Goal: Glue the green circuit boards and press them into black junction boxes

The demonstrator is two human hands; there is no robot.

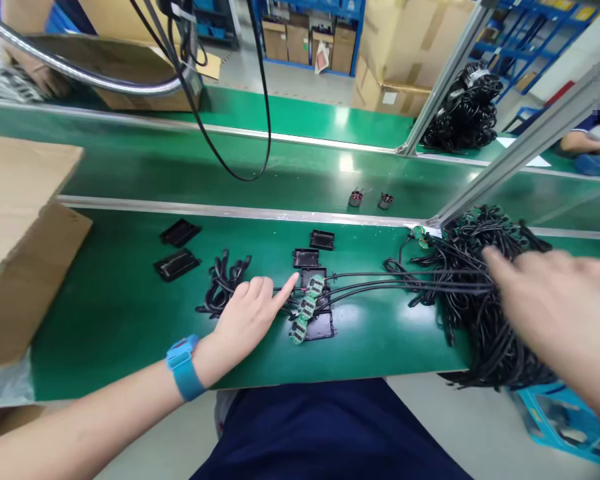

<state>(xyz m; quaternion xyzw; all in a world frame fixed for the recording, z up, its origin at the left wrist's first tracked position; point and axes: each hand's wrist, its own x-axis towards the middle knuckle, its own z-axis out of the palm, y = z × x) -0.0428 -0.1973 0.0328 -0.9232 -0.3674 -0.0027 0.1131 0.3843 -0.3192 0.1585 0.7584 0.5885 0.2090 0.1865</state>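
Observation:
My left hand (250,310) rests over black cables, its index finger stretched toward small green circuit boards (307,307) and its other fingers curled in. What lies under those curled fingers is hidden. The boards form a slanted row on black plastic half-shells (322,325). A black cable coil (225,283) lies left of this hand. From the boards, several straight black cables (410,287) run right toward my right hand (550,307), which is smeared by motion above a large pile of black cables (485,333). Whether it grips any cable cannot be told.
Two black shells (177,265) lie at the left of the green table (130,333), near a cardboard box (25,253). Two small round parts (385,200) sit beyond the metal rail (260,213). A black cable loop (267,120) hangs overhead. Other people's arms show at both far sides.

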